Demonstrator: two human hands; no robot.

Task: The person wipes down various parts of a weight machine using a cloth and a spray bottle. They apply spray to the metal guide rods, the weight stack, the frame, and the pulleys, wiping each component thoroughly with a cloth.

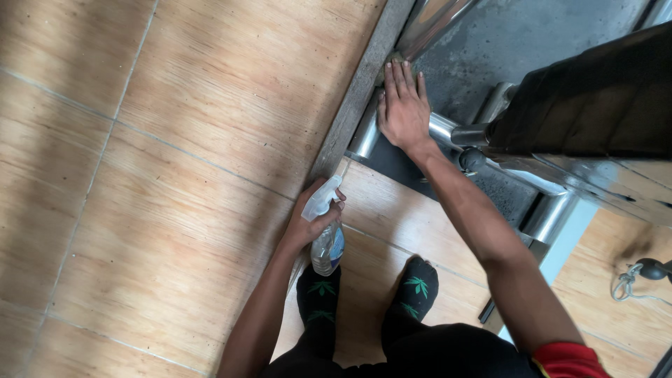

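Gripping one clear spray bottle [327, 241] in the left hand [313, 222], fingers wrapping tight around its neck just under the pale trigger head, nozzle pointing up toward the grey sill strip [353, 105]. Hanging low in front of the body, this bottle, just above the two feet and just below the near end of that strip, with a blue patch showing on its lower body. Pressing the right hand [404, 108] flat, palm down and fingers spread close together, onto a small cloth [400, 61] of which only a greenish edge is peeking out past the fingertips; holding nothing in a closed grasp, simply bearing down. Lying right beside the sill strip, that hand, on its far side from the bottle, over a shiny metal tube [441, 127] and a dark grey mat [504, 42]. Standing below the bottle, two black socks [367, 290] patterned with green leaves. Stretching away on the bottle's other side, wood-look floor tiles [140, 175] with thin pale joints. Sitting well beyond the flat hand, one black padded seat [595, 91] on a chrome frame, and farther off near the picture's edge, one black knob with a looped cord [640, 273].
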